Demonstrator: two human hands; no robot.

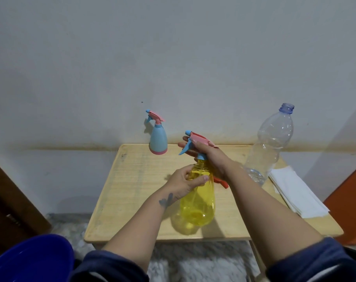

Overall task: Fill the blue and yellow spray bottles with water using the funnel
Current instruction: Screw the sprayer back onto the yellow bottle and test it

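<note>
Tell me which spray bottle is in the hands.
The yellow spray bottle: left hand on its body, right hand on its spray head. The blue spray bottle stands untouched by the wall.

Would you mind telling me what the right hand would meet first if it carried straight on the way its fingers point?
Probably nothing on the table: the right hand points left, past the blue spray bottle, though depth is unclear.

Illumination is dim, flat and cool, with no glare. Soft, diffuse shadows fall on the wooden table (132, 180) left of and below the yellow spray bottle (199, 202), whose shadow is yellow-tinted. Wide-angle distortion bows the frame edges; the forearms at the bottom are softly focused, and overall detail is slightly smeared.
</note>
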